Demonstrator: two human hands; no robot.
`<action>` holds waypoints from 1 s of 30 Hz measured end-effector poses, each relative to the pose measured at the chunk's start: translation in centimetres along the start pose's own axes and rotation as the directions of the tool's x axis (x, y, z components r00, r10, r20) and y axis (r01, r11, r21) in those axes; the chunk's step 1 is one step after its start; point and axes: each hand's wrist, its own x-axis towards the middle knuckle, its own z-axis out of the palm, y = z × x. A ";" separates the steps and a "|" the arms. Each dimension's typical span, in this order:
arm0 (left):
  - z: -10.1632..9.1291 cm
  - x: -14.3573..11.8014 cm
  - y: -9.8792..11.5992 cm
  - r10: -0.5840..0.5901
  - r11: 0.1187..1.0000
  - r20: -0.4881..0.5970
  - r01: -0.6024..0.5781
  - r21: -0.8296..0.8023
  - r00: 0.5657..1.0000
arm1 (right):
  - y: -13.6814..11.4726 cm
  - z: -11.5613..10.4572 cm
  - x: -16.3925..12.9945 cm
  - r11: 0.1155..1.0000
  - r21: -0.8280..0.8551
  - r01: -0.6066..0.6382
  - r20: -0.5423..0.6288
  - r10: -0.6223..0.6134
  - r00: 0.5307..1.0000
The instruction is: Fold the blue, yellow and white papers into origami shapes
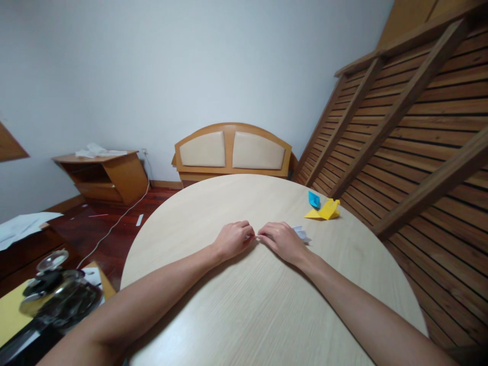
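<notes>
My left hand and my right hand rest low over the middle of the round table, fingertips almost meeting. Both are closed in a pinch. A small pale bit shows at the fingertips, too small and covered to name. White folded paper sticks out behind my right hand; part of it is hidden, and I cannot tell whether the hand touches it. Farther right on the tabletop stand a yellow origami bird and a small blue folded paper piece, close together.
A wooden slatted bed frame leans along the right side. Beyond the table is a padded headboard. At left are a low cabinet, a white cable on the floor, and a glass pot near my left forearm.
</notes>
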 end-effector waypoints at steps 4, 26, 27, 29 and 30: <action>-0.5 0.2 -0.7 0.008 1.000 0.023 -0.008 0.011 1.000 | 0.6 -0.2 0.0 1.000 -0.008 -0.002 -0.016 0.002 1.000; -1.7 0.2 -1.4 0.056 0.996 0.067 -0.061 0.061 0.996 | 1.7 -1.1 -0.5 0.998 -0.033 -0.046 -0.035 0.045 0.998; -1.6 0.1 -1.2 0.053 0.996 0.066 -0.058 0.061 0.996 | 1.5 -1.0 -0.5 0.998 -0.040 -0.047 -0.030 0.046 0.998; -1.3 0.2 -0.7 0.057 0.997 0.058 -0.060 0.053 0.997 | 0.8 -0.7 -0.3 0.998 -0.051 -0.045 -0.012 0.045 0.999; -1.1 0.2 -0.4 0.063 0.997 0.058 -0.066 0.051 0.996 | 0.4 -0.6 -0.2 0.997 -0.058 -0.042 0.000 0.042 0.999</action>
